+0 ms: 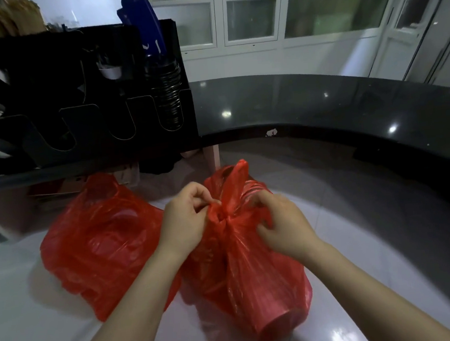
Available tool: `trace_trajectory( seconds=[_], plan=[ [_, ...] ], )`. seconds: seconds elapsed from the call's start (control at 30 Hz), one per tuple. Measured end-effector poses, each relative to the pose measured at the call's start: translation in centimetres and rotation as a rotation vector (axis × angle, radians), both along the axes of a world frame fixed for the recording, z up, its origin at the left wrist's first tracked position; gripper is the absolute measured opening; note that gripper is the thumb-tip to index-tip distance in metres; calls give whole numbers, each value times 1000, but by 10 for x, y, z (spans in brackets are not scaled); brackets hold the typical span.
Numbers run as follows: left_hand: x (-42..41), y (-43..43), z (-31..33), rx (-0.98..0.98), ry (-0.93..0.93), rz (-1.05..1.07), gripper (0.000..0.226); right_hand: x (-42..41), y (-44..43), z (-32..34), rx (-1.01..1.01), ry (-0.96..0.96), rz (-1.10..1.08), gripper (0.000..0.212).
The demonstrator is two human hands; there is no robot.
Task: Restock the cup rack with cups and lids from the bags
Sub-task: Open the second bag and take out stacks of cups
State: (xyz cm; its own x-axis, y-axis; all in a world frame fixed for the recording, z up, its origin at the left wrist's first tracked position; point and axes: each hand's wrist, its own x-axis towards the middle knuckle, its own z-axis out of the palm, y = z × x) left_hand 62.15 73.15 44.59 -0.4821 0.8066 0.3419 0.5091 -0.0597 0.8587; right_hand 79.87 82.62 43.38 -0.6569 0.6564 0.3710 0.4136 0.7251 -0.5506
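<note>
Two red plastic bags lie on the white lower counter. The right bag (258,284) is knotted at its top, and ribbed stacked shapes show through its plastic. My left hand (184,220) pinches the knot from the left. My right hand (283,225) grips the bag's plastic just right of the knot. The left bag (100,252) lies untouched beside my left forearm. A black cup rack (86,125) stands on the dark upper counter at the back left, with a stack of black lids (168,93) in its rightmost slot.
A curved dark glossy counter (335,106) runs across the back and right. Blue objects (143,28) rise behind the rack. White cabinet doors and a window lie beyond. A cardboard box (64,184) sits under the upper counter at the left.
</note>
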Motion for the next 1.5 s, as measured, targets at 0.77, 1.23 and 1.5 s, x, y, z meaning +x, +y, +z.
trace_trajectory(
  seconds=[0.77, 1.23, 1.5],
  plan=[
    [-4, -27, -22, 29, -114, 61, 8, -44, -21, -17, -107, -23, -26, 27],
    [-1, -13, -22, -229, 65, -53, 18, -28, -19, 5, -383, 139, 89, 37],
    [1, -20, -23, -156, -58, -125, 12, -31, -30, -2, -222, 194, -58, 25]
  ],
)
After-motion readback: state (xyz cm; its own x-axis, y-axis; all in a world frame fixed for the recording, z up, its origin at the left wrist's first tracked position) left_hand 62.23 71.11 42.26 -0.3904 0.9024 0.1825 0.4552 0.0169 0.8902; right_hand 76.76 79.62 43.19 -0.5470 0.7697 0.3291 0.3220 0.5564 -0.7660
